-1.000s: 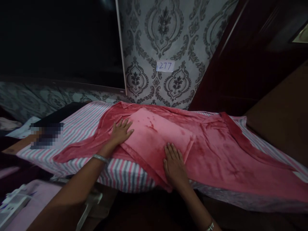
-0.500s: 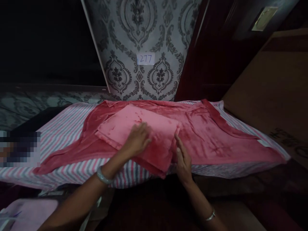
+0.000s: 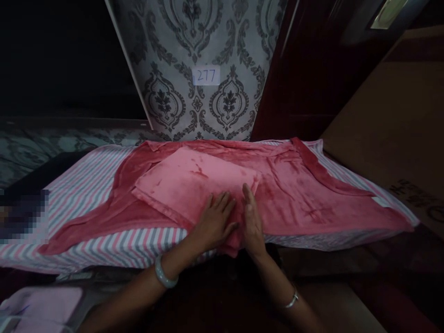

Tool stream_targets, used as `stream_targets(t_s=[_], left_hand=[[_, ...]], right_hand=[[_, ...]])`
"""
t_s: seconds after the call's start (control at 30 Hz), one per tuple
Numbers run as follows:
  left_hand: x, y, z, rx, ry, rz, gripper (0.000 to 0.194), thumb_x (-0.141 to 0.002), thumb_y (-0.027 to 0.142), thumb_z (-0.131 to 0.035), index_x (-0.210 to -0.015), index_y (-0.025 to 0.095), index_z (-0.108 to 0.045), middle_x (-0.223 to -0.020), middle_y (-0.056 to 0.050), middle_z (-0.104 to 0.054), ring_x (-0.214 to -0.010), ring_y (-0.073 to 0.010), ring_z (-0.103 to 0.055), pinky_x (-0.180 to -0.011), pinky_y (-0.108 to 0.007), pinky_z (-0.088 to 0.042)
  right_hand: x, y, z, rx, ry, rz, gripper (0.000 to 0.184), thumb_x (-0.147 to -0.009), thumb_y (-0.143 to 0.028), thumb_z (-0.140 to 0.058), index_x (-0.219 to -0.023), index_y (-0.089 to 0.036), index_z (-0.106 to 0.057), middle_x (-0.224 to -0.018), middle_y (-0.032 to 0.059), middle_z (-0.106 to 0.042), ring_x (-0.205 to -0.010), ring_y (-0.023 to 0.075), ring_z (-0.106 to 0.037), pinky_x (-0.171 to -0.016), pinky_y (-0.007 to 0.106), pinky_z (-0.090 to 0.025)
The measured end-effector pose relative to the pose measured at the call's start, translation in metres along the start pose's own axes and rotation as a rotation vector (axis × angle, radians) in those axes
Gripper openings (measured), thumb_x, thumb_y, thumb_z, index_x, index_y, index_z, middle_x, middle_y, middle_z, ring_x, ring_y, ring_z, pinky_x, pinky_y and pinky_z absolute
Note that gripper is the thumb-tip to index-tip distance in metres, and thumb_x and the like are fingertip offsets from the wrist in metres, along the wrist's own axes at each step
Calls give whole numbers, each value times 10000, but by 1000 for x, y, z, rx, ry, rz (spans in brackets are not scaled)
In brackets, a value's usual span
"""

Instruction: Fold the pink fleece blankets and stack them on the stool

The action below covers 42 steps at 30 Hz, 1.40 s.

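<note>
A folded pink plush cloth (image 3: 180, 175) lies at a slant on a larger, spread-out pink plush blanket (image 3: 298, 199). My left hand (image 3: 215, 221) rests flat on the near right part of the folded cloth, fingers apart. Along the right edge of that bundle stands my right hand (image 3: 253, 224), palm turned inward and fingers stretched out. Neither hand grips anything. Part of the bundle's near corner is hidden behind my left hand.
Beneath the blanket is a striped cloth (image 3: 83, 180) over the table. A dark screen (image 3: 62, 60) stands at the back left, a large cardboard box (image 3: 391, 120) at the right. The patterned wall (image 3: 166, 83) carries a paper marked 277 (image 3: 206, 75).
My left hand has slid right and nearer over the folded cloth. My right hand has moved slightly left, against its edge. The view has shifted a little.
</note>
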<state>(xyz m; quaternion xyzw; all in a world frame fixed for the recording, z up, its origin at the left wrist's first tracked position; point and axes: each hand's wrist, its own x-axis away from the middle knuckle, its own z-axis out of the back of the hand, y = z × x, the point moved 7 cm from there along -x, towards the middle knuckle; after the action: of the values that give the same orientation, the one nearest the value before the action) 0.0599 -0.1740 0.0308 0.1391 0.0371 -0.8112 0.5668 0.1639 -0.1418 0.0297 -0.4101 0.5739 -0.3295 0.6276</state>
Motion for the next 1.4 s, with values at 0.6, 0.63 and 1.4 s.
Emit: stream_targets(t_s=[0.6,0.63,1.4], left_hand=[[46,-85,7,-163,61,196,531,-988,387,-437,-1508,278,-453,-1610,-73,-367,-1503,-315,-303,-1220,-603,-239],[56,-103,12,-187,64,253,531,-993,402,-413,-1503,263,-462,-1605,-83,-375,-1501,-330,-303,-1210,-631,-242],[-53,-138,3,-91,-24,151,577,-996,496,-425,-1524,265,-402,-1606,-115,-372,-1515,-270,-285,-1223,-601,-187]], right_hand=[[23,36,-26,796,-152,339,644,-1062,-418,-261,-1630,-171,-84,-1618,152,-323,-1521,280,-221,-1174,555,-274],[23,36,-26,805,-159,335,642,-1059,-410,-272,-1628,-164,-105,-1618,153,-323,-1522,281,-216,-1177,554,-270],[-3,20,-73,1001,-565,237,515,-1009,-392,-481,-1505,-255,-480,-1596,67,-381,-1499,325,-280,-1206,589,-216]])
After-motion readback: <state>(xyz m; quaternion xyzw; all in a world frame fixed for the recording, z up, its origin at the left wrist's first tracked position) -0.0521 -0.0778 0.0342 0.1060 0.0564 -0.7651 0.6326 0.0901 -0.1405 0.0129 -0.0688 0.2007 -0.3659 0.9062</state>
